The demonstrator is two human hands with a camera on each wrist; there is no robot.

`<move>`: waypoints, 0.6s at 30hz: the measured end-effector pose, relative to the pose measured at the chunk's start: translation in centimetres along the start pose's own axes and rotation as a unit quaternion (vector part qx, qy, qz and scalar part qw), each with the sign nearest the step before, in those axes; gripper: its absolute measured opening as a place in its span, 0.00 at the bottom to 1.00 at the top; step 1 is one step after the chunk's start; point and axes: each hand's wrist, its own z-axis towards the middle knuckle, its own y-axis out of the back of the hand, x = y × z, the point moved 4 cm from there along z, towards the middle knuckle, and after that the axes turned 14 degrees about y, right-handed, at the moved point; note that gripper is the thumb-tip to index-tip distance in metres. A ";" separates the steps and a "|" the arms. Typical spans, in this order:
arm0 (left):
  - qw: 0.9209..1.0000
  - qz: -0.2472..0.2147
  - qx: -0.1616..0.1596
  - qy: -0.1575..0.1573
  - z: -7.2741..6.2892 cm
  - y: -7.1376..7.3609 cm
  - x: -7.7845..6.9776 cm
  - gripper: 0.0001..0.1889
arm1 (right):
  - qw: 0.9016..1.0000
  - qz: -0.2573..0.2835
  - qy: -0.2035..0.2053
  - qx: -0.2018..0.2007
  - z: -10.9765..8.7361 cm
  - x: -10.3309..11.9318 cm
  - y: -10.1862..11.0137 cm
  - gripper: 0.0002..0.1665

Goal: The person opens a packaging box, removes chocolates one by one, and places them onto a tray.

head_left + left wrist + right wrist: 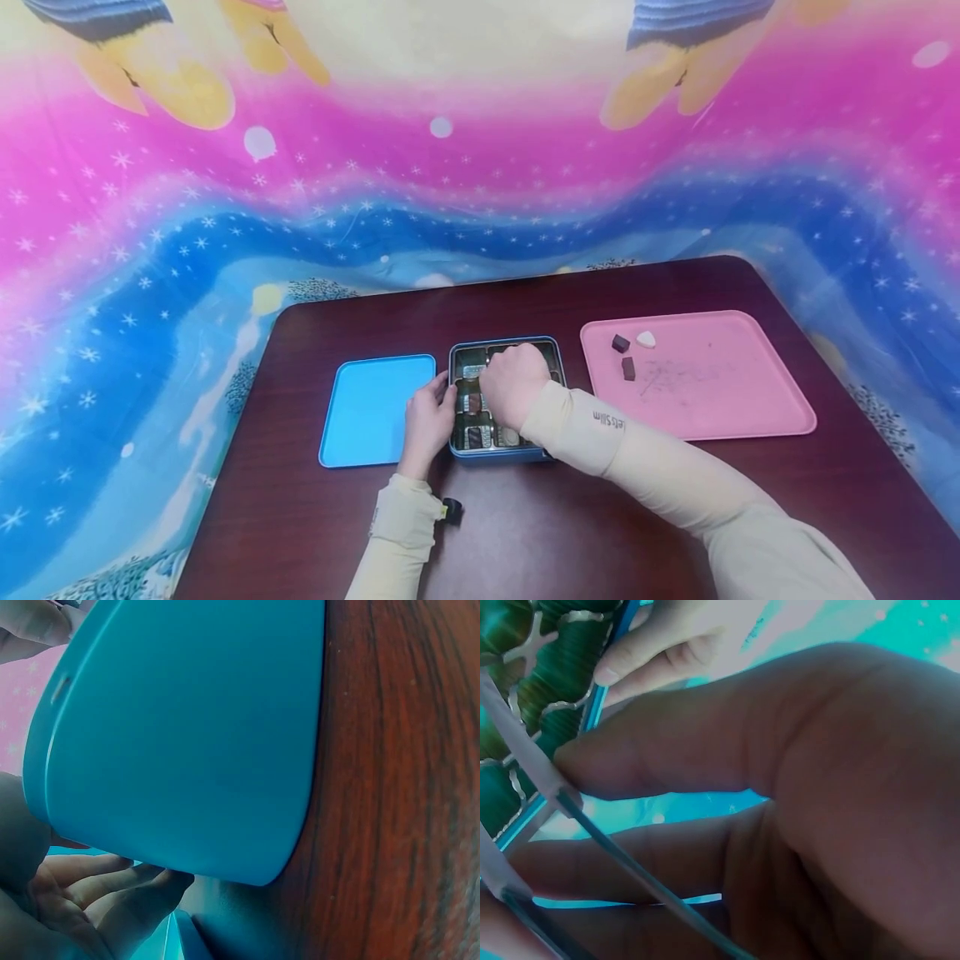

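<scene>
A blue tin box (pixel 498 455) with a divided metallic insert stands on the table. Dark brown blocks (pixel 474 437) and a pale round piece (pixel 507 436) lie in its compartments. My left hand (pixel 431 421) holds the tin's left side, thumb by the rim and fingers along the outer wall (pixel 187 750). Over the compartments, my right hand (pixel 516 385) is curled, knuckles up. In the right wrist view its thumb and fingers grip slim metal tongs (pixel 630 862) with whitish tips. Whether the tongs hold a piece is hidden.
Right of the tin lies a pink tray (pixel 712 408) bearing two dark brown blocks (pixel 628 368) and a white rounded-triangle piece (pixel 646 339). A flat light-blue lid or tray (pixel 378 408) sits to the left. A patterned cloth (pixel 450 192) hangs behind the dark wooden table (pixel 525 533).
</scene>
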 end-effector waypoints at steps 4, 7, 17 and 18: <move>1.000 -0.002 0.000 0.002 0.0 0.0 0.0 0.22 | 1.000 0.009 -0.003 -0.003 0.0 -0.3 0.3 0.09; 1.000 -0.005 0.001 0.003 -0.1 0.0 0.0 0.22 | 1.000 0.013 -0.007 -0.002 0.0 -0.4 0.4 0.09; 1.000 -0.005 0.006 0.008 -0.2 0.0 0.0 0.22 | 1.000 0.006 -0.022 0.004 0.5 -0.2 0.0 0.10; 1.000 -0.006 0.006 0.009 -0.2 0.1 0.0 0.22 | 1.000 0.002 -0.023 0.005 0.5 -0.1 0.0 0.10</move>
